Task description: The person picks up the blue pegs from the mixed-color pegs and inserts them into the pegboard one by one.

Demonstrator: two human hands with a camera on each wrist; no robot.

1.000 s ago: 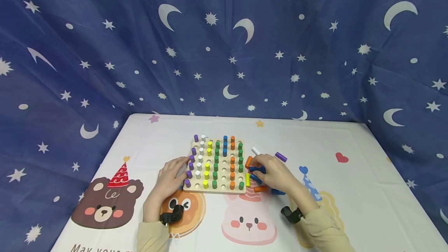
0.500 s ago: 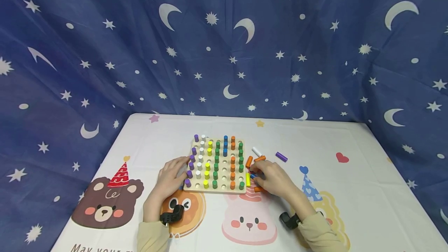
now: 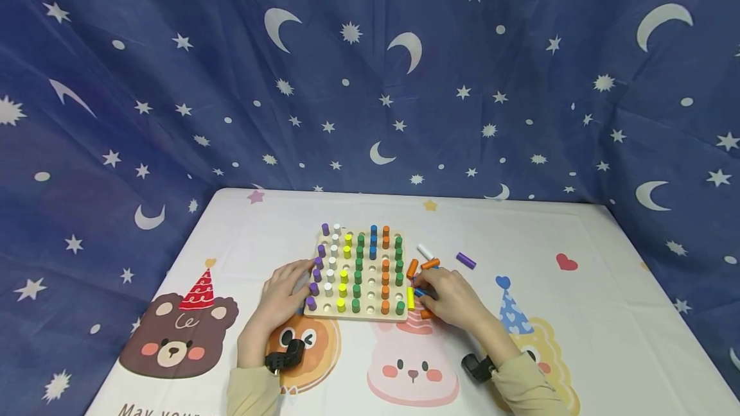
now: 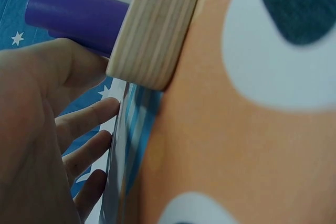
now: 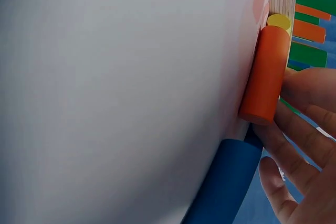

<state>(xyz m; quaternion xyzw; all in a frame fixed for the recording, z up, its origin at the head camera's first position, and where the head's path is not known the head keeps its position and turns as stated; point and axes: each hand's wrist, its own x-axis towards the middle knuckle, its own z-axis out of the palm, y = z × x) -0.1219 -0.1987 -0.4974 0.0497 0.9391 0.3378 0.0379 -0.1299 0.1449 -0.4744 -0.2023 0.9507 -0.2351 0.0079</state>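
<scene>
Navy curtain [image 3: 347,82] with white moons and stars up top, white cartoon-printed tablecloth [image 3: 624,313] below, and mid-frame it's the square pale-wood pegboard [image 3: 368,318], columns of coloured pegs standing in it! Left hand [image 3: 284,291] rests at its left edge, fingers relaxed; only the left wrist view shows that edge's layered stripes, beside a purple cylindrical peg [image 4: 73,17]. Over right, right hand [image 3: 457,297] is down among loose pegs; whether it pinches one, can't tell. Right wrist view catches an orange cylindrical peg [image 5: 266,77] lengthwise; only the head view has the loose purple peg [image 3: 466,260].
</scene>
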